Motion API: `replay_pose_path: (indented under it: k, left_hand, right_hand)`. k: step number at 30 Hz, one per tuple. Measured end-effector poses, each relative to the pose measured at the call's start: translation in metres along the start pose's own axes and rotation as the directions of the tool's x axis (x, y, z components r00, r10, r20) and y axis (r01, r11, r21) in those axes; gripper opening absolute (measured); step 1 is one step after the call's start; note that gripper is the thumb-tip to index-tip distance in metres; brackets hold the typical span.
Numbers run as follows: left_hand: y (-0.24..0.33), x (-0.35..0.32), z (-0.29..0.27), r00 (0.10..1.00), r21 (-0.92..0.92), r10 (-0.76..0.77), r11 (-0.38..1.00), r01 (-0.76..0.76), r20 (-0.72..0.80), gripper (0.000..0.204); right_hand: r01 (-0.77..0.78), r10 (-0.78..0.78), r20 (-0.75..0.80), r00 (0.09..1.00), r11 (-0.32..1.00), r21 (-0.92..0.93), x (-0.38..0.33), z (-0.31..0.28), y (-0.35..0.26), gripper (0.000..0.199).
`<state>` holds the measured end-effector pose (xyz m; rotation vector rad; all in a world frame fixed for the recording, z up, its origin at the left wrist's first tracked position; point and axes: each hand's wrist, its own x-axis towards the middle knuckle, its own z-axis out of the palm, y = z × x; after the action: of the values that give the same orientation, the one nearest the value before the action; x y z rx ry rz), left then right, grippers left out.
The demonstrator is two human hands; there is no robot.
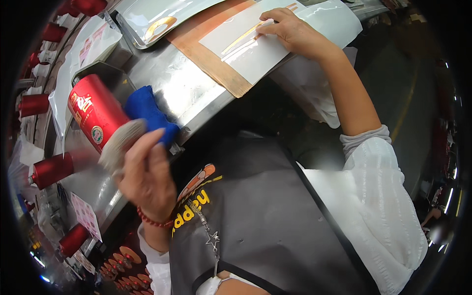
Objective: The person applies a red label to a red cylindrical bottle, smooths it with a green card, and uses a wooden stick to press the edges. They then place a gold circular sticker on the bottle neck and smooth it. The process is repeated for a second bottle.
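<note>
My left hand [146,176] grips a brush with pale bristles [120,142], blurred, its bristle end close to a red cylindrical can [96,112] lying on the steel counter [177,83]. A blue cloth [150,114] sits on the counter right beside the brush. My right hand [294,33] presses flat on a white sheet with thin gold strips [246,42], fingertips at the strips. That sheet lies on a brown paper sheet [211,61].
Several more red cans [51,169] stand along the left side of the counter. Clear plastic bags [152,17] and white sheets lie at the counter's far part. A dark apron with a star-shaped zip pull [213,240] fills the lower middle.
</note>
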<state>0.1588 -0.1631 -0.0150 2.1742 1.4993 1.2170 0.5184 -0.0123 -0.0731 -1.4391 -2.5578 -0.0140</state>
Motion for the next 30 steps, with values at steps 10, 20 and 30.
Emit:
replay_pose_path:
  k: [10, 20, 30]
  left_hand:
    - [0.01, 0.051, 0.141, 0.926, 0.352, 0.03, 0.92, -0.173, 0.376, 0.047]
    - [0.019, 0.043, 0.115, 0.955, 0.103, 0.115, 0.984, -0.148, 0.273, 0.038]
    - [-0.011, 0.003, -0.049, 0.986, -0.033, -0.005, 0.999, 0.0, -0.166, 0.04]
  right_hand:
    - [0.084, -0.054, -0.19, 0.98, 0.984, 0.155, -0.013, 0.006, -0.01, 0.021]
    - [0.244, -0.184, -0.246, 0.951, 0.94, 0.237, -0.003, -0.013, -0.023, 0.006]
    - [0.373, -0.296, -0.244, 0.923, 0.842, 0.389, 0.03, -0.075, -0.139, 0.014]
